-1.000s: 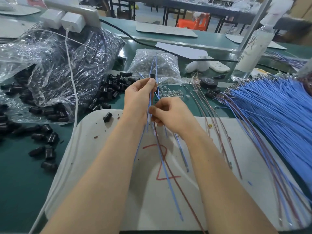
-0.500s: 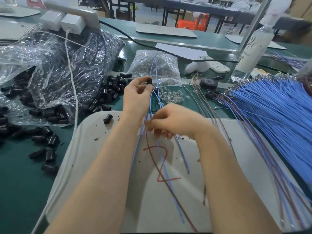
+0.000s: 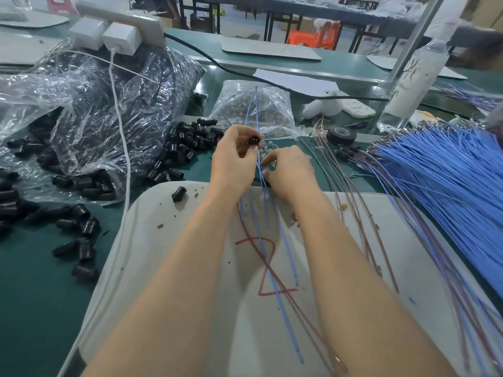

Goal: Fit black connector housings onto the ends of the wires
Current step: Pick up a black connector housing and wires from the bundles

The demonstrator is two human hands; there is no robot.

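One small black plastic connector housing (image 3: 253, 140) sits pinched in my left hand (image 3: 234, 159). My right hand (image 3: 291, 172) pinches thin blue wires (image 3: 256, 112) just beside it. I judge insertion needs alignment.

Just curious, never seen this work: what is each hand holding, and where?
The left hand pinches a black connector housing by its sides; the right hand seems to pinch the blue wires partway along, below it.

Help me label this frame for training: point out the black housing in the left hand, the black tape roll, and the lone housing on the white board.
Held housing (image 3: 253, 139): head view, its round open end.
Tape roll (image 3: 345, 138): head view, outer wall.
Lone housing (image 3: 179, 194): head view, mid-body.
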